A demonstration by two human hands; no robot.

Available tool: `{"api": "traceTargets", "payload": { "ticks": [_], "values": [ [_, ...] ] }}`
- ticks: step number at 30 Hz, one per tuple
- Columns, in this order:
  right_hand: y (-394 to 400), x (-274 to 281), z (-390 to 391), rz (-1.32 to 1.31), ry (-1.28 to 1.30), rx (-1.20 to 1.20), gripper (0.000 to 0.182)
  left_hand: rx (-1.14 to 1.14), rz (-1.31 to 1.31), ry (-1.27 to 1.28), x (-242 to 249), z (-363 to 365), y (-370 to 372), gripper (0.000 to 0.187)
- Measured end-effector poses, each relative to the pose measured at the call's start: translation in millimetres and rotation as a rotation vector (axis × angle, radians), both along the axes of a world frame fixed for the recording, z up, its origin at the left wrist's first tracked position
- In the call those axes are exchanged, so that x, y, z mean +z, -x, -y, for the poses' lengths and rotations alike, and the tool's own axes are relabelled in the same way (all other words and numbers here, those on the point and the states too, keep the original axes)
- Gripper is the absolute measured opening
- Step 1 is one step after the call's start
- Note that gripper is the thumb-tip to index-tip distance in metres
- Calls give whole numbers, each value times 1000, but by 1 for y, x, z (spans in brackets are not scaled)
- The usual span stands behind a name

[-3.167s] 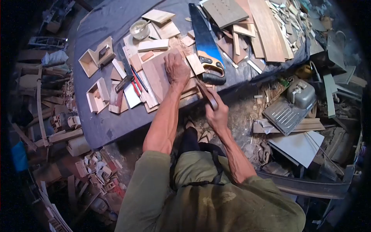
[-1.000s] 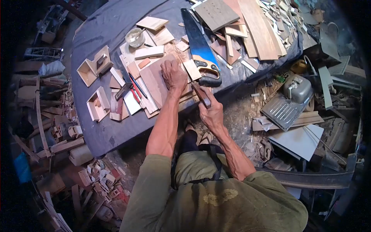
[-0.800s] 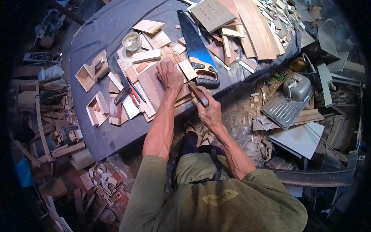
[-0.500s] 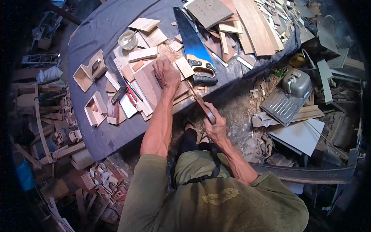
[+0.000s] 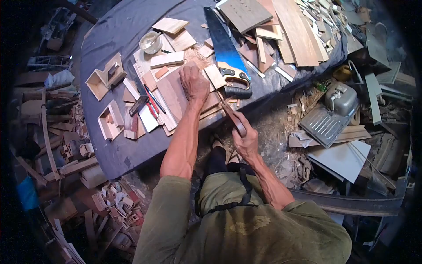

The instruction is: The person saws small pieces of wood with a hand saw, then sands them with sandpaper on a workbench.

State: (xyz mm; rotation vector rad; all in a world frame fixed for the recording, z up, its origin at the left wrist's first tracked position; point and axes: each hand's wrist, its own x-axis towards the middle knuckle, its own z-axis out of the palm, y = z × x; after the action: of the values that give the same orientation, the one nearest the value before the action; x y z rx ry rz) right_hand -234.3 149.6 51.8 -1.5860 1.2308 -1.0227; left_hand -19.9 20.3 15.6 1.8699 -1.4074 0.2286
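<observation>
My left hand [image 5: 194, 83] is curled and pressed down on a flat brown wooden board [image 5: 172, 93] near the table's edge; what its fingers grip underneath is hidden. In my right hand [image 5: 245, 139] is the wooden handle of a hand saw [image 5: 231, 115]. The saw appears almost edge-on, its narrow blade pointing up and left to the wood beside my left hand. A pale wooden block [image 5: 214, 77] lies just right of that hand. Farther right rests a larger saw [image 5: 227, 55] with a blue blade and black-and-tan handle.
Red-handled pliers [image 5: 152, 105], a hammer [image 5: 139, 104] and small wooden boxes [image 5: 110, 119] lie on the cloth-covered table [image 5: 132, 154] at left. Behind stands a jar [image 5: 150, 42]. Boards [image 5: 295, 33] are stacked at the back right. A metal sink [image 5: 326, 125] and scrap litter the floor.
The whole view has shifted slightly, with the table's things a little right and down. Both hands keep their holds; the saw has moved only slightly against the wood.
</observation>
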Motion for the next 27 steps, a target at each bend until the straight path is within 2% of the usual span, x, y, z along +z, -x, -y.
{"api": "traceTargets", "payload": {
  "ticks": [2, 3, 5, 8, 11, 17, 18, 21, 25, 27],
  "values": [
    [-18, 21, 22, -67, -58, 18, 51, -17, 17, 0, -1, 1, -3, 6],
    [-33, 24, 36, -56, -24, 8, 50, -24, 26, -1, -2, 0, -3, 6],
    [-38, 27, 43, -10, -117, 33, 51, -14, 38, 2, -1, -1, -4, 6],
    [-17, 23, 17, -58, 89, -20, 53, 12, 1, -17, 2, 2, 1, 5],
    [-6, 47, 0, -135, -163, -9, 54, 13, -32, -31, -1, -2, -2, 7],
    [-10, 48, 23, -81, -57, 21, 52, 1, 27, 14, -4, -1, -3, 8],
    [-7, 56, 23, -82, -166, 48, 53, 16, 26, 13, -5, -1, -1, 8],
    [-3, 23, 9, 84, -194, 36, 50, 26, 30, -4, -6, 3, 1, 8],
    [3, 11, -5, -3, 40, -23, 57, 7, 40, 5, -4, 4, -4, 7],
    [-12, 10, 14, -24, 34, -37, 55, -20, 47, 14, -6, 3, -3, 7]
  ]
}}
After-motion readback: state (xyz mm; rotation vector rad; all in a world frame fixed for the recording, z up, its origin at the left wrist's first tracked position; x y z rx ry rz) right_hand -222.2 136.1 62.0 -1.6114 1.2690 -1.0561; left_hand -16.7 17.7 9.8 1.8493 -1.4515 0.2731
